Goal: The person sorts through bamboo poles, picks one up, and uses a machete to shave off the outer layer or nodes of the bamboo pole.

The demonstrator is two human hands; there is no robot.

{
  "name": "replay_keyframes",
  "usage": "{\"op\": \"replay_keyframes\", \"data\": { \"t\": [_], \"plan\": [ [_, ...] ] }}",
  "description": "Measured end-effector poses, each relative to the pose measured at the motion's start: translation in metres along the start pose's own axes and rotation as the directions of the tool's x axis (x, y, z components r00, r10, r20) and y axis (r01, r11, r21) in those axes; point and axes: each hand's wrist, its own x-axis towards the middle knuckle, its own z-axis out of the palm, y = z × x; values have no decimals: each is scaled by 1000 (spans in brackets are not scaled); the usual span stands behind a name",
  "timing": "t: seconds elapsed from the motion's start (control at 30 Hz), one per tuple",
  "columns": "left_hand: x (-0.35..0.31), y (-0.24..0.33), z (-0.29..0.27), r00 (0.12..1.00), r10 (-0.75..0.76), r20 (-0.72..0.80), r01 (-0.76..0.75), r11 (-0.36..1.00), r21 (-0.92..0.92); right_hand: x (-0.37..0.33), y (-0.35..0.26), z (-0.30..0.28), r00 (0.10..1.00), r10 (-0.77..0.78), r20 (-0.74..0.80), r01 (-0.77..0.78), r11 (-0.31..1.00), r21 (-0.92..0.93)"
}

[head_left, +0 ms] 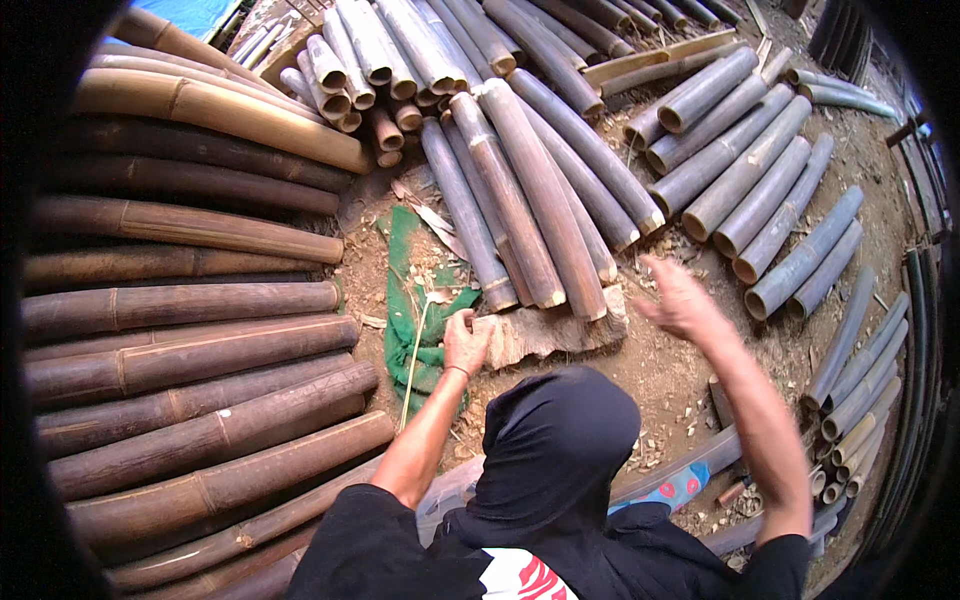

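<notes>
My left hand [466,345] is closed on the left end of a rough, pale wooden block [555,338] lying on the ground. Several cut bamboo tubes [490,195] lean with their near ends on or beside this block. To the right of it my right hand [682,298] is raised, slightly blurred, with fingers stretched apart and nothing seen in them. Green netting [403,300] lies crumpled left of my left hand, and a thin pale strip [415,350] crosses it. A rounded shape in black cloth [560,420] fills the lower middle and hides the ground there.
Long brown bamboo poles [200,360] lie side by side along the left. More cut tubes are stacked at the back [400,50] and in rows on the right [735,160]. Wood chips litter the soil [650,440]. A blue patterned cloth [680,487] lies at the lower right.
</notes>
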Motion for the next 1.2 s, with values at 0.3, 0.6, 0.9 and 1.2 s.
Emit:
{"op": "replay_keyframes", "data": {
  "t": [0.3, 0.6, 0.9, 1.2],
  "plan": [
    [-11, 36, 0, 953, -99, 287, 33, 973, 227, 14, -53, 108, 964, 261, -55, -259, 965, 42],
    [-53, 20, 40, 861, -35, 507, 341, 780, -524, -29, 17, 73, 868, 496, -10, -486, 846, -218],
    [22, 108, 57, 1000, -4, 2, 4, 982, -190, 6, -38, 120, 910, 331, -250, -215, 891, 400],
    [-11, 120, -44, 660, 373, 652, 688, 48, -724, -24, -22, 106, 939, -97, 330, -340, -410, 846]
  ]
}}
